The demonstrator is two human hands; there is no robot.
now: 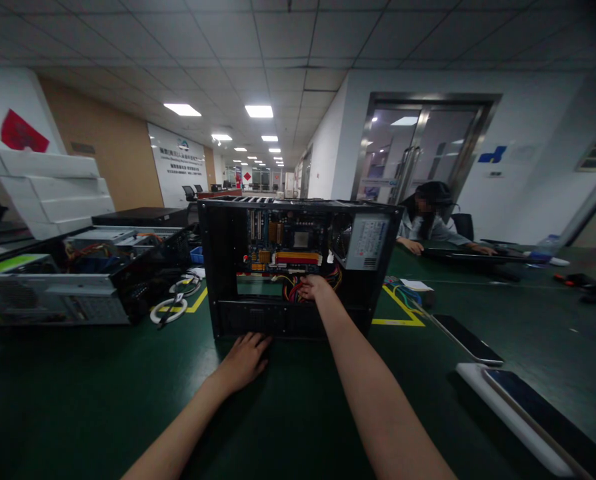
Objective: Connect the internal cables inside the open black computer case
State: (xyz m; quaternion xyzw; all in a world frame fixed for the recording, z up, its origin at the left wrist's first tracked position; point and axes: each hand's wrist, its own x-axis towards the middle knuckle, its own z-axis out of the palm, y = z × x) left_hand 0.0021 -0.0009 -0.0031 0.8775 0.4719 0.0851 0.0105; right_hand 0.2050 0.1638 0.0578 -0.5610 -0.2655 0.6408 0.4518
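Note:
A black computer case (251, 319) stands upright before me, its open side facing me. Inside are the motherboard (283, 233), a power supply (369, 240) at the upper right and a bundle of coloured power cables (294, 291). My right hand (312, 287) reaches into the case, its fingers curled on the cables; the fingertips are partly hidden among them. My left hand (245, 360) lies flat on the green table, fingers apart, its fingertips by the lower front edge of the case. Nothing is in it.
Another opened computer case (85, 300) lies at left, beside a coiled white cable (171, 311). Yellow tape (398, 323) marks the table. Phone-like slabs (471, 339) and a white block (513, 413) lie at right. Beyond the case, a person (431, 217) sits at the table.

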